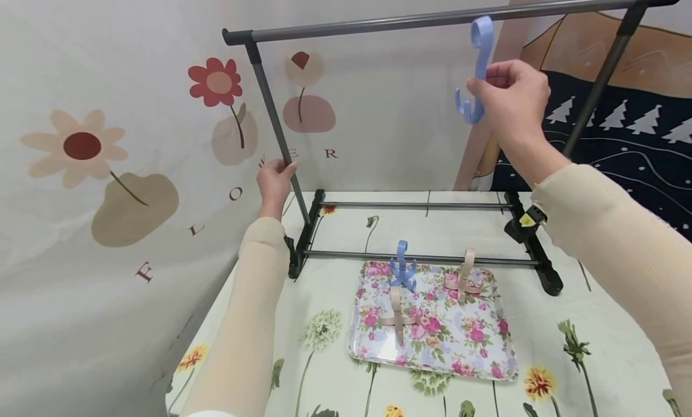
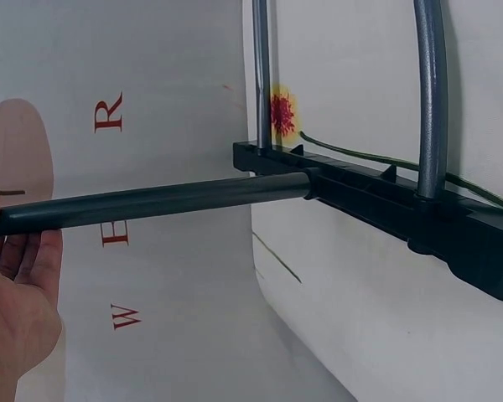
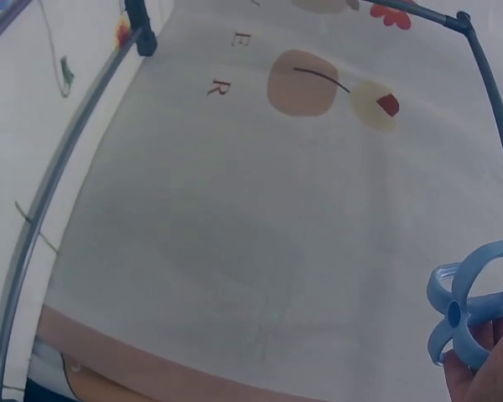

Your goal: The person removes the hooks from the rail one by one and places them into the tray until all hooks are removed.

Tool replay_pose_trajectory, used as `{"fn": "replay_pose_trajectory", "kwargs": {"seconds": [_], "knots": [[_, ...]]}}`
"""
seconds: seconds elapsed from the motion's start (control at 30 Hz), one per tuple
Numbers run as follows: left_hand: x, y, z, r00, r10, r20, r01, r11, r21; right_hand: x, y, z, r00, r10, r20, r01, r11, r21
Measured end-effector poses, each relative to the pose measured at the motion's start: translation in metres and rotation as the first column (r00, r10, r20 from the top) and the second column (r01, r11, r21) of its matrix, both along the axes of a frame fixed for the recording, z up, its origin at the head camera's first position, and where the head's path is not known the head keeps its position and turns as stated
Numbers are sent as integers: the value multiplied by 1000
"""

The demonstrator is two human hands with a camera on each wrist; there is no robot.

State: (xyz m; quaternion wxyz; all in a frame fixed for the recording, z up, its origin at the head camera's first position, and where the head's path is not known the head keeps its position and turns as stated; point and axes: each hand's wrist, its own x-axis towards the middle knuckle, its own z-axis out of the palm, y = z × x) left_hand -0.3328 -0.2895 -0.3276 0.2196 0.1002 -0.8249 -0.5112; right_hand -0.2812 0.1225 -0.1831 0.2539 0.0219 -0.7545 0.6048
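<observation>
My left hand (image 1: 274, 185) grips the left post (image 1: 270, 107) of a dark metal rack; in the left wrist view the fingers wrap that post (image 2: 151, 203). High on the right, my right hand (image 1: 513, 101) pinches the stem of a blue multi-prong hook (image 1: 483, 47). The hook's curved top overlaps the rack's top bar (image 1: 367, 25); whether it sits over the bar I cannot tell. In the right wrist view the prongs of the blue hook (image 3: 454, 314) splay out beside my fingers. Another blue hook (image 1: 402, 273) and two beige hooks (image 1: 397, 312) (image 1: 464, 279) lie on a floral tray (image 1: 459, 345).
The rack's black feet (image 1: 308, 234) (image 1: 535, 252) stand on a flower-print tablecloth (image 1: 324, 369), joined by two low rods (image 1: 421, 258). Behind hangs a pale curtain (image 1: 378, 158) with printed flowers. A dark fabric with white trees (image 1: 611, 140) is at the right.
</observation>
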Motion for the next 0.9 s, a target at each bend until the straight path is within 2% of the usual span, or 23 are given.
{"fn": "replay_pose_trajectory", "kwargs": {"seconds": [0.3, 0.9], "knots": [[0, -3, -2, 1000, 0, 6, 0, 1000, 4, 15, 1, -30, 999, 47, 26, -49, 994, 95], [1, -3, -3, 1000, 7, -9, -7, 1000, -3, 44, 11, -70, 977, 109, 184, -146, 967, 206]]}}
